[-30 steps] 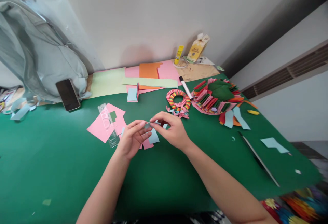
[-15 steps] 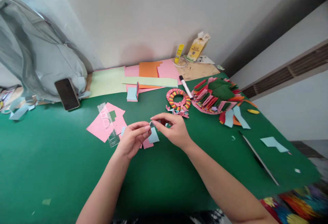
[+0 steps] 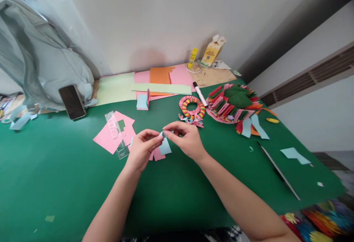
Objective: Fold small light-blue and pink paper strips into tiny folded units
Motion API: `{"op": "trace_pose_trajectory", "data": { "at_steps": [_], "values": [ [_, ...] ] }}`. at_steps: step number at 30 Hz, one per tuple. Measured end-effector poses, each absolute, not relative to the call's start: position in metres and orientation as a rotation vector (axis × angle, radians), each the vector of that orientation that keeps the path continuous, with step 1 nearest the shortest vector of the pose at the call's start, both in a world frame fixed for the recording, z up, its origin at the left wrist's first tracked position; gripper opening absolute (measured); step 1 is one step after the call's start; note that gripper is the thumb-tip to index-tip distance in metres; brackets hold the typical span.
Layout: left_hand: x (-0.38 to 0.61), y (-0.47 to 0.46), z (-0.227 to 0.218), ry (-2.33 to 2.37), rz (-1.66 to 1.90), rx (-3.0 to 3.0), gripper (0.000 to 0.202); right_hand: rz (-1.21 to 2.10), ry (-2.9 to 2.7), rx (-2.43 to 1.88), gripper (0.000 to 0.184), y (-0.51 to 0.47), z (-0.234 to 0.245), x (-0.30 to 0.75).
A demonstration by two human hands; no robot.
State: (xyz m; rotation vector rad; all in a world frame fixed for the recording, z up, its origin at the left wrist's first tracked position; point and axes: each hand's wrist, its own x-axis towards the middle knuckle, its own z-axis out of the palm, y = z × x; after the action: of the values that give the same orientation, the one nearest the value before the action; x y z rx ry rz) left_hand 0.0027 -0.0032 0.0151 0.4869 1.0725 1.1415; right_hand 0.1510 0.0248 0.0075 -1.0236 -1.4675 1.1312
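Between the fingertips of both hands is a small light blue piece of paper [image 3: 163,134], mostly covered by the fingers. My left hand [image 3: 143,148] pinches it from the left with thumb and forefinger. From the right, my right hand [image 3: 186,138] grips its other edge, also thumb against forefinger. Below the hands lie a light blue paper square [image 3: 165,146] and pink paper pieces [image 3: 159,155] on the green table. Just left of them, a clear ruler [image 3: 116,135] rests across a pink sheet [image 3: 103,138]. Paper rings [image 3: 184,105] in striped colours lie beyond my right hand.
A layered paper flower piece [image 3: 235,102] sits at the right, near a marker [image 3: 200,93]. A utility knife or similar long tool [image 3: 278,170] lies further right. Behind are coloured sheets [image 3: 116,87], a glue stick [image 3: 193,58] and a carton [image 3: 211,52]. A phone [image 3: 72,102] leans on a grey bag [image 3: 41,54].
Both hands stay in almost the same place, still pinching the small blue paper. My left fingers have shifted slightly, and the paper shows at a slightly different angle.
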Motion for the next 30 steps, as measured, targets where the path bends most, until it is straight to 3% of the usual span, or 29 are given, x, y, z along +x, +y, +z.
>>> {"op": "trace_pose_trajectory", "data": {
  "at_steps": [14, 30],
  "values": [
    [0.0048, -0.0042, 0.0138, 1.122, 1.141, 0.587, 0.032, 1.279, -1.407, -0.993, 0.015, 0.0266, 0.0026, 0.1493],
    [0.0034, -0.0052, 0.0131, 1.122, 1.173, 0.680, 0.029, 1.205, -1.447, -1.027, 0.014, 0.0280, 0.0015, 0.1502]
  ]
}}
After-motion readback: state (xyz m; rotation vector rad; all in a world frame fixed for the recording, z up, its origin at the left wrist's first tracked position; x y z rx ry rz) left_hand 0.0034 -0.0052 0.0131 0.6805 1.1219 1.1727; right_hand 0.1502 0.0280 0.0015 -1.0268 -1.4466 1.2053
